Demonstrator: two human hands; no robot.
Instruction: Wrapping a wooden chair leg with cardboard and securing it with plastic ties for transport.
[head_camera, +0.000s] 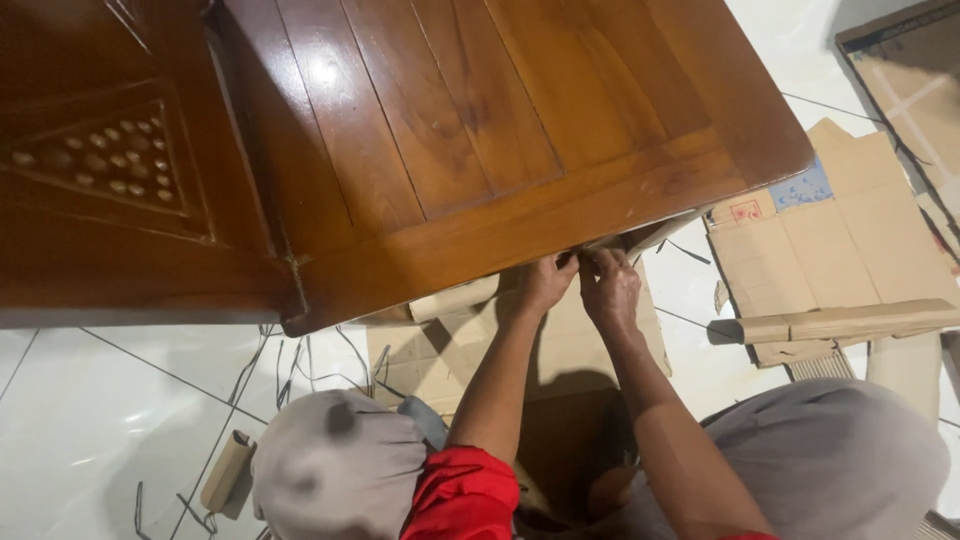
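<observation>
- Left hand (545, 283) and right hand (610, 288) reach under the wooden table (480, 130) edge, fingers curled on something hidden; the grip cannot be told.
- Flattened cardboard (560, 345) lies beneath them on the tiled floor (90, 420).
- A rolled cardboard piece (850, 322) rests to the right.
- A small cardboard tube (226, 472) sits by the left knee (335, 465).

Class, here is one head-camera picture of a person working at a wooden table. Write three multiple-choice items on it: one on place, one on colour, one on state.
1. Where are both hands?
A. at the table's near edge
B. on the floor tiles
C. on the knees

2. What colour is the sleeve on the left arm?
A. blue
B. red
C. green

3. How does the cardboard beside the table lie?
A. flattened
B. sealed as a box
C. stacked upright

Key: 1 A, the left hand and right hand reach under the wooden table edge; 2 B, the sleeve is red; 3 A, the cardboard lies unfolded on the floor.
</observation>
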